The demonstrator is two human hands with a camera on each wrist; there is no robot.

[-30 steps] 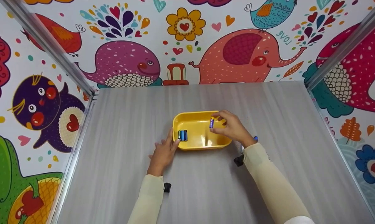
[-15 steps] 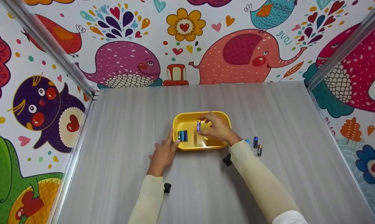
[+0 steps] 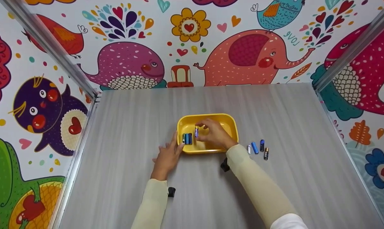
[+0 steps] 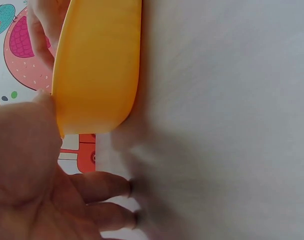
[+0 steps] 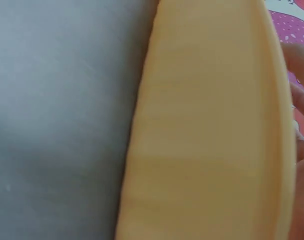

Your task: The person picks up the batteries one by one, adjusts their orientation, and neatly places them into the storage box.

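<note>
A yellow plastic tray (image 3: 211, 149) stands mid-table. Inside its left end several blue, black and green batteries (image 3: 187, 139) lie side by side, lengthwise front to back. My right hand (image 3: 213, 133) reaches over the tray and pinches a purple battery (image 3: 196, 131) between thumb and fingers, just right of that row. My left hand (image 3: 167, 157) touches the tray's left front corner, its fingers fairly straight. In the left wrist view, fingertips (image 4: 122, 187) of the left hand rest near the table beside the tray. The tray wall hides the battery from the right wrist view.
Right of the tray, loose on the grey table (image 3: 128, 127), lie a silvery white battery (image 3: 249, 149), a blue battery (image 3: 254, 148), a dark blue battery (image 3: 262, 145) and a black-and-gold battery (image 3: 266, 154). Patterned walls (image 3: 192, 47) border the back and sides.
My right hand has carried the purple battery leftward and lower over the tray, close to the row. The loose batteries have come out from behind the right arm. My left hand stays put.
</note>
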